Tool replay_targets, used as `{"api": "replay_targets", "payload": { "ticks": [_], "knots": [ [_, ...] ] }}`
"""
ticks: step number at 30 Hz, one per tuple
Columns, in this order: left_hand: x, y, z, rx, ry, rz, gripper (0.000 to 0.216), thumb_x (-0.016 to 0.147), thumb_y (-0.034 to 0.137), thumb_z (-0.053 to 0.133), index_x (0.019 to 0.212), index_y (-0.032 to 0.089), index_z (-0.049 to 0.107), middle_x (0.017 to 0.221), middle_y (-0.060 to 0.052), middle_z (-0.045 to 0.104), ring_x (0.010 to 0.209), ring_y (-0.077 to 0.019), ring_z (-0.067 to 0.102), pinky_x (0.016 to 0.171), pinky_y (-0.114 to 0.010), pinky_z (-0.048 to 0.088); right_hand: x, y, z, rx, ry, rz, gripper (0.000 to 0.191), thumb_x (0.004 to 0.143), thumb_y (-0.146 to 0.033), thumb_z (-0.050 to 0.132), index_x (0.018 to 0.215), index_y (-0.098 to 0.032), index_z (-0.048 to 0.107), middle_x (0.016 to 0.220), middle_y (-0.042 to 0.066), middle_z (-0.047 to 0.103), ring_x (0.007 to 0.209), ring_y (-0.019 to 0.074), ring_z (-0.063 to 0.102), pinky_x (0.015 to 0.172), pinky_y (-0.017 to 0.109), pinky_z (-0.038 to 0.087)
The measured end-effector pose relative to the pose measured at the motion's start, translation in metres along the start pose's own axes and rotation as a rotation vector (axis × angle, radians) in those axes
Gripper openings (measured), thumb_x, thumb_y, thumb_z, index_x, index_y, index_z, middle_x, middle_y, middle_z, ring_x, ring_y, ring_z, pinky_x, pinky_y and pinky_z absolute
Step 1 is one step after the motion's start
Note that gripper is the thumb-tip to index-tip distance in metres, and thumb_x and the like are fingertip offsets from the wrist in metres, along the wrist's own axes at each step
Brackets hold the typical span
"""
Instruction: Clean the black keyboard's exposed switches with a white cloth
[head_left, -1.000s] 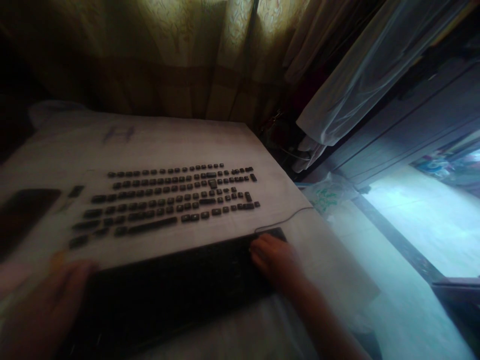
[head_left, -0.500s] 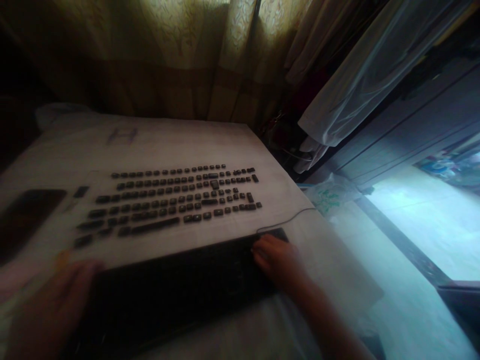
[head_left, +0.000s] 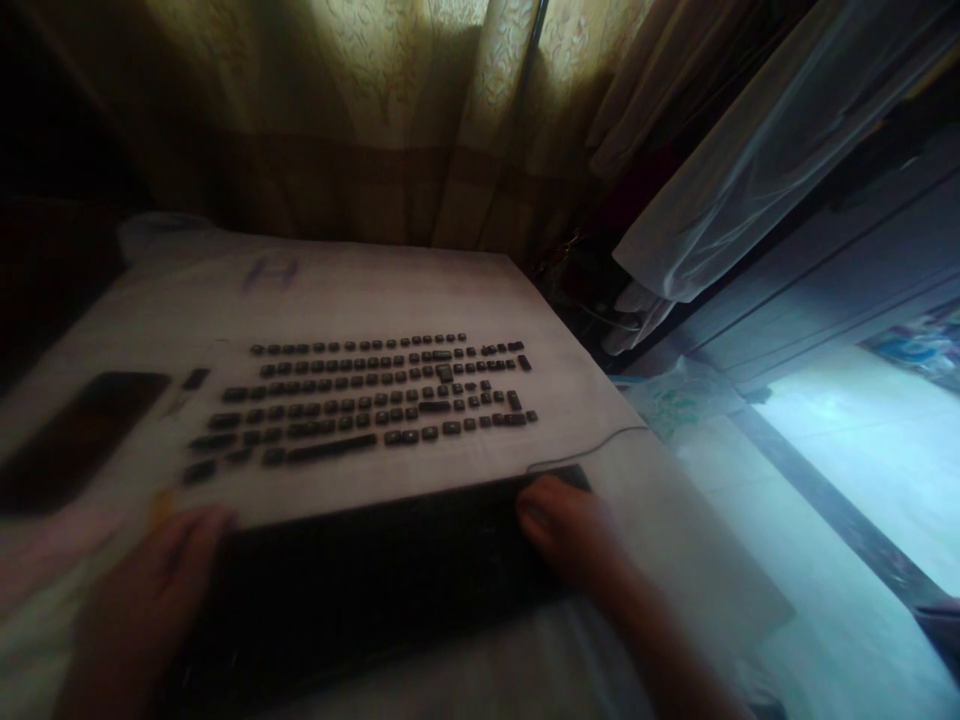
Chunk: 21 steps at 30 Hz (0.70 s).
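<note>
A black keyboard body point(head_left: 375, 580) lies near me on a white cloth. My left hand point(head_left: 142, 610) grips its left end, thumb on the upper edge. My right hand point(head_left: 562, 530) is curled over its right end, fingers closed on the edge. Beyond it, several loose black keycaps point(head_left: 367, 400) lie in rows on the white cloth point(head_left: 360, 290). A thin cable point(head_left: 592, 445) runs from the keyboard body's right corner across the cloth.
A dark phone-like slab point(head_left: 82, 435) rests at the left. Patterned curtains point(head_left: 420, 120) hang behind the table. To the right are a pale hanging sheet point(head_left: 757, 160), a plastic bag point(head_left: 675, 395) and a bright floor point(head_left: 862, 460) below the table edge.
The view has shifted so everything sits slightly further right in the frame. Both hands stay at the ends of the keyboard body; the keycaps have not moved on the cloth.
</note>
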<state>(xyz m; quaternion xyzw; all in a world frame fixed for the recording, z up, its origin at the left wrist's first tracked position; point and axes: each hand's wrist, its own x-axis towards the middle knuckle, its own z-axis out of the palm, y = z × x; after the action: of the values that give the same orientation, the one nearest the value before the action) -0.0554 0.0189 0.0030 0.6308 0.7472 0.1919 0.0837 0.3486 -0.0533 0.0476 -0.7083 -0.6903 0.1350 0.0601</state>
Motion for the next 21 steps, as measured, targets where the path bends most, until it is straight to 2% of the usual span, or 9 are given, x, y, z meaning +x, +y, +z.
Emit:
{"api": "replay_targets", "payload": {
  "ticks": [4,7,12,17,21],
  "knots": [
    [0.000,0.014,-0.011,-0.065,-0.116,-0.107,0.052,0.079,0.064,0.031,0.090,0.028,0.067,0.101,-0.009,0.076,0.094,-0.0338,0.071,0.081,-0.045,0.054,0.001,0.002,0.002,0.001,0.016,-0.003,0.019,0.084,-0.012,0.054,0.086,-0.021,0.070,0.088,0.004,0.070,0.078,0.0190,0.067,0.070,0.028,0.048],
    [0.000,0.013,-0.012,-0.099,-0.118,-0.111,0.051,0.077,0.063,0.031,0.090,0.027,0.066,0.104,-0.010,0.076,0.099,-0.0339,0.070,0.087,-0.046,0.052,-0.001,0.006,0.006,0.001,0.058,-0.018,0.020,0.084,-0.013,0.052,0.085,-0.022,0.070,0.086,0.003,0.069,0.076,0.0190,0.067,0.069,0.028,0.048],
    [0.001,0.011,-0.008,-0.125,-0.075,-0.090,0.047,0.078,0.062,0.033,0.089,0.028,0.065,0.101,-0.008,0.076,0.099,-0.0341,0.070,0.087,-0.047,0.052,-0.003,0.010,0.014,0.018,0.091,-0.072,0.023,0.085,-0.015,0.048,0.084,-0.022,0.069,0.083,0.003,0.068,0.072,0.0182,0.066,0.067,0.029,0.049],
    [-0.001,0.016,-0.009,-0.149,-0.107,-0.091,0.046,0.078,0.061,0.033,0.090,0.028,0.064,0.101,-0.009,0.076,0.099,-0.0332,0.071,0.088,-0.046,0.053,-0.001,0.011,0.014,0.080,0.136,-0.085,0.025,0.085,-0.019,0.044,0.084,-0.022,0.069,0.082,0.004,0.069,0.072,0.0196,0.067,0.066,0.032,0.050],
    [-0.001,0.016,-0.019,-0.093,-0.063,-0.050,0.046,0.084,0.062,0.030,0.093,0.031,0.063,0.102,-0.006,0.075,0.097,-0.0308,0.070,0.084,-0.043,0.054,-0.007,0.018,0.008,0.221,0.288,-0.057,0.020,0.086,-0.027,0.049,0.083,-0.023,0.068,0.081,0.004,0.071,0.074,0.0206,0.069,0.069,0.034,0.052]
  ]
}}
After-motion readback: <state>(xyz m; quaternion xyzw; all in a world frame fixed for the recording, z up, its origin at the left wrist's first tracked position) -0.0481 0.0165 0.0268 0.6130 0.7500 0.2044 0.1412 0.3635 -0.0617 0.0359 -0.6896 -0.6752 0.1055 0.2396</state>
